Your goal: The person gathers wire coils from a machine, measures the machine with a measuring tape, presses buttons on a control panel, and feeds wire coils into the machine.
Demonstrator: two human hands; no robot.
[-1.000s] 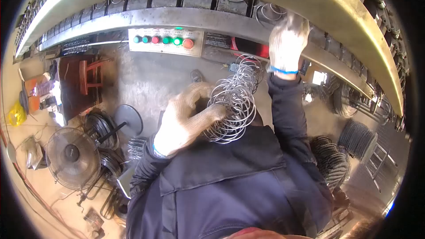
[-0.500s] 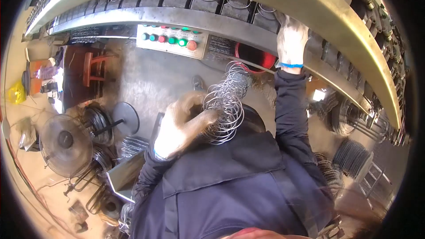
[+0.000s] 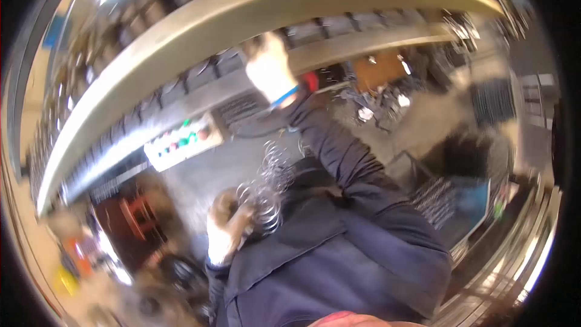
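My left hand (image 3: 227,227), in a pale work glove, is closed around a bundle of thin metal wire rings (image 3: 268,203) in front of my torso. The rings hang together in a loose chain that stretches up and away from the hand. My right hand (image 3: 270,71), gloved with a blue cuff, reaches forward to the row of dark blocks along the machine rail (image 3: 200,94). Its fingertips are blurred and partly hidden at the blocks, so what they touch cannot be made out.
A curved pale beam (image 3: 242,15) arches over the row of blocks. Below the rail hangs a control panel (image 3: 184,139) with green and red buttons. A reddish wooden stool (image 3: 140,215) stands at left. Coiled dark wire (image 3: 493,102) is at right.
The view has swung to the right and blurred. My right hand is now at a place further right along the machine. My left hand still holds the wire rings.
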